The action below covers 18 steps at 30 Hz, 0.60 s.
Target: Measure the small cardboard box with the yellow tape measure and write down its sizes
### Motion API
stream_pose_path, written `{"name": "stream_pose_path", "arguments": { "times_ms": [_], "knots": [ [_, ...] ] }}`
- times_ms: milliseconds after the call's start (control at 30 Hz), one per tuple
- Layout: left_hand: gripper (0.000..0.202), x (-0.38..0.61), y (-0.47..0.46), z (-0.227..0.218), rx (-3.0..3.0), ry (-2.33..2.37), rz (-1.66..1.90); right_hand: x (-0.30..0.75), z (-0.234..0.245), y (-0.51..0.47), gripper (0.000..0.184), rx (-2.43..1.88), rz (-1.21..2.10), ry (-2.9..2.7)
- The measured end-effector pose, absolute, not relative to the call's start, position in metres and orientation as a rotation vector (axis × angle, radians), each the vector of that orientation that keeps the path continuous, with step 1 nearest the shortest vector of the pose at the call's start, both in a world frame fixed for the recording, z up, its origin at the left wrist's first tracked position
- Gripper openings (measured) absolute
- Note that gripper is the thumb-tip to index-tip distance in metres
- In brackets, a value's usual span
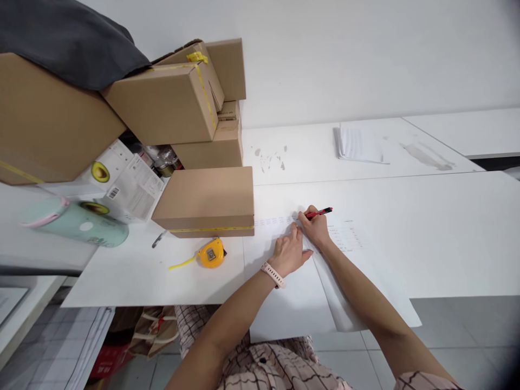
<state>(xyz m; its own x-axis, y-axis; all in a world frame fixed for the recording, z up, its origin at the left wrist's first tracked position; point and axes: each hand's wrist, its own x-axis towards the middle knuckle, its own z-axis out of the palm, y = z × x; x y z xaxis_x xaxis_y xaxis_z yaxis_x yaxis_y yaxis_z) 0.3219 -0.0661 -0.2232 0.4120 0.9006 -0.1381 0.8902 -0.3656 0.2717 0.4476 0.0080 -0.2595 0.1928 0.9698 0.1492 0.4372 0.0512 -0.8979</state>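
Observation:
My right hand (316,226) is closed around a red and black pen (320,213), its lower end by the top of a white paper sheet (284,309). Rows of small bluish writing run along that sheet's upper part. Pressed flat on the same sheet is my left hand (289,250), fingers stretched out, with a pale pink band on the wrist. A second printed sheet (377,271) lies under my right forearm, its near corner past the table edge. To the left sit a closed cardboard box (207,195) and a yellow tape measure (212,253) with a short length of tape out.
A mint-green bottle (85,225) lies tilted at the left, near another pen (158,239). Cardboard boxes (162,103) are stacked behind, under dark cloth (73,38). A pile of papers (359,143) rests at the back. The white table (455,233) ends in front of me.

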Motion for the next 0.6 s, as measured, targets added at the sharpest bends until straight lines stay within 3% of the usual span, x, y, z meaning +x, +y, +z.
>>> {"name": "stream_pose_path", "arguments": {
  "times_ms": [600],
  "knots": [
    [0.075, 0.3223, -0.0665, -0.2221, 2.360, 1.564, 0.028, 0.4480, -0.2590, 0.0072, 0.026, -1.522, 0.725, -1.394]
  ]
}}
